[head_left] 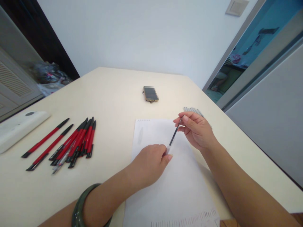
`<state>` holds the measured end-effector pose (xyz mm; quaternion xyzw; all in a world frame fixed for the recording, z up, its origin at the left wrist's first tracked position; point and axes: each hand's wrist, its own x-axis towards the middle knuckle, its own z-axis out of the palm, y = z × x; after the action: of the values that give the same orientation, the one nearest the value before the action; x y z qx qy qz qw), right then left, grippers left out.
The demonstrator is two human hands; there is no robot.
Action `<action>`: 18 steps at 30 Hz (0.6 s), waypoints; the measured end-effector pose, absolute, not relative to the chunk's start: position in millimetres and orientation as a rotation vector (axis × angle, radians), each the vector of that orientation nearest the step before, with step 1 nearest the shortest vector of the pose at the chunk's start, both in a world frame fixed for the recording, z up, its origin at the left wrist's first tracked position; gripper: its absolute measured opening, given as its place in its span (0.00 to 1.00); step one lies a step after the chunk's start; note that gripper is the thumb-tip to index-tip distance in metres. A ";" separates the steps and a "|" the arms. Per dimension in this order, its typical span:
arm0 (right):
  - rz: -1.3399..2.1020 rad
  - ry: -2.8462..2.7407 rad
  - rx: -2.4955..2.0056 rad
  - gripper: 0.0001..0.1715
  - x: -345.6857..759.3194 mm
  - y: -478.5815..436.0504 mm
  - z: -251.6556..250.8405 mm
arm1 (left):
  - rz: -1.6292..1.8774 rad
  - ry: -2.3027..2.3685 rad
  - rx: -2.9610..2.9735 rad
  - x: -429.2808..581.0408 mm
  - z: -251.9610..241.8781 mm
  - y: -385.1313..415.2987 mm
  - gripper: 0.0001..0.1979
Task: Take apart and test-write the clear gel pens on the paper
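Note:
A slim pen refill (174, 135), with a dark ink section and a clear end, slants above a white sheet of paper (165, 192). My left hand (151, 162) is closed around its lower, clear end. At the upper end, the thumb and fingertips of my right hand (197, 127) pinch the refill. The paper has rows of short pen strokes along its near edge and small marks at its top left corner. Behind my right hand lie several thin refills (193, 109), partly hidden by it.
Several red and black pens (79, 138) lie in a pile on the left of the cream table (113, 97), two of them apart. A white device (21, 129) sits at the far left. Toward the back is a small dark object (151, 94), its surface pixelated.

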<state>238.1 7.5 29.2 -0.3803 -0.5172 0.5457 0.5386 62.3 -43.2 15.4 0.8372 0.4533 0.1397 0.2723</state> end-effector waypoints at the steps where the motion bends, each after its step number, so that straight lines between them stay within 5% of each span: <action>1: 1.303 -1.230 -0.899 0.09 238.1 7.6 29.1 | 0.378 1.219 2.252 62.3 15.3 -43.3 0.12; 18: 1.497 -1.436 -0.845 0.05 235.6 0.0 30.3 | 0.412 1.205 2.159 60.9 13.3 -41.6 0.11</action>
<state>235.6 0.0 30.3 -0.3397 -0.5769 0.6017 0.4357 60.9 -41.6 13.3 0.8184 0.4565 0.1560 0.3122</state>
